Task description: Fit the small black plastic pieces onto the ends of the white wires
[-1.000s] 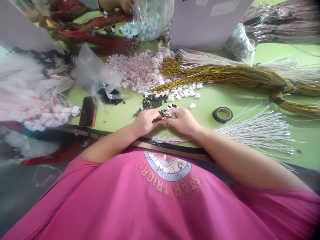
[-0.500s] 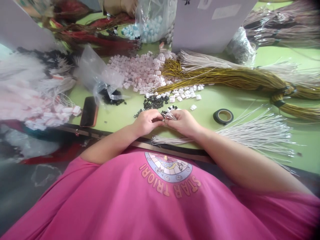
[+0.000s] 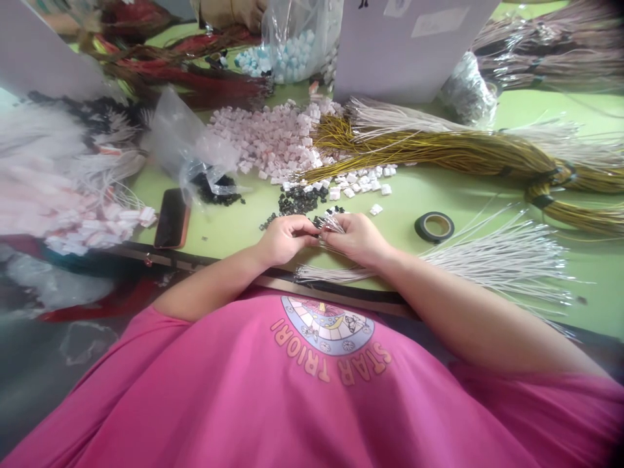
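Note:
My left hand (image 3: 283, 238) and my right hand (image 3: 358, 238) meet over the near edge of the green table (image 3: 439, 195). My right hand is closed around a small bunch of thin white wires (image 3: 332, 225) whose ends fan out toward the left hand. My left hand pinches something small and dark at those wire ends; I cannot make out what it is. A little heap of small black connectors (image 3: 302, 199) lies just beyond my fingers. More white wires (image 3: 497, 257) stretch along the table under my right forearm.
A pile of pale pink connectors (image 3: 275, 140), scattered white connectors (image 3: 363, 182) and yellow wire bundles (image 3: 439, 149) lie further back. A tape roll (image 3: 434, 227) sits to the right, a phone (image 3: 171, 217) and a plastic bag (image 3: 195, 153) to the left. Another person's hand (image 3: 234, 13) shows at the top.
Both hands stay together at the same spot; only the fingers have shifted slightly on the wire ends.

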Available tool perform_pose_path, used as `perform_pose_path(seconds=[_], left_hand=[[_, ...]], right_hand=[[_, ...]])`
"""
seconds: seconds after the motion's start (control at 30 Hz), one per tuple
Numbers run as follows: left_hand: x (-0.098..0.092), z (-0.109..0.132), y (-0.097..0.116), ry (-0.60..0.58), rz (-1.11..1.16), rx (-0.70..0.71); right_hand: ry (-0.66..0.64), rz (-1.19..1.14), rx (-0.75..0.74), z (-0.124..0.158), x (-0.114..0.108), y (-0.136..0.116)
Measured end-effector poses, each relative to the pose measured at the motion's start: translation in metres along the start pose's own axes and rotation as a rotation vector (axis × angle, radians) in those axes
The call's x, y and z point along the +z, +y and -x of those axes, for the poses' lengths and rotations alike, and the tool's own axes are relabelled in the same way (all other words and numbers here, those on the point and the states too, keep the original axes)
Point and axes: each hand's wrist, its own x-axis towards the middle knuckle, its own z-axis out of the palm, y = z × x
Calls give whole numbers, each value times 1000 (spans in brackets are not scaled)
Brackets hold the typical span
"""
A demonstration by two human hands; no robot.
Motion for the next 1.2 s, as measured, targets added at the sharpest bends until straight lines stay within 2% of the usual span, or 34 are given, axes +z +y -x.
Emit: perform_pose_path(seconds=[0.17,0.37,0.5,0.63,0.7,0.83,0.97,1.07,1.13,1.2], left_hand=[[0,0,1,46,-157,144],[-10,8,12,-77,-420,105],[-29,13,18,-185,-551,4],[-62,19,9,-100,-696,-201],[-76,23,-2,-96,-739,-252],[-87,27,-22,-148,-696,-256],[-86,27,-31,-74,-649,-257],[-84,27,-24,17,-585,-263],[-76,26,-12,67,-463,-254],[-62,23,1,47,-267,-241]], right_hand=[[11,5,15,-1,2,3],[122,50,1,1,1,4],[97,-66,24,2,-2,4],[52,-110,135,2,-5,1],[36,-114,188,1,-8,0],[-60,-75,202,-1,-13,-2],[-122,-11,143,-3,-17,-1],[-154,20,108,-4,-16,0],[-169,53,78,-4,-16,1],[-172,82,60,-3,-15,1]])
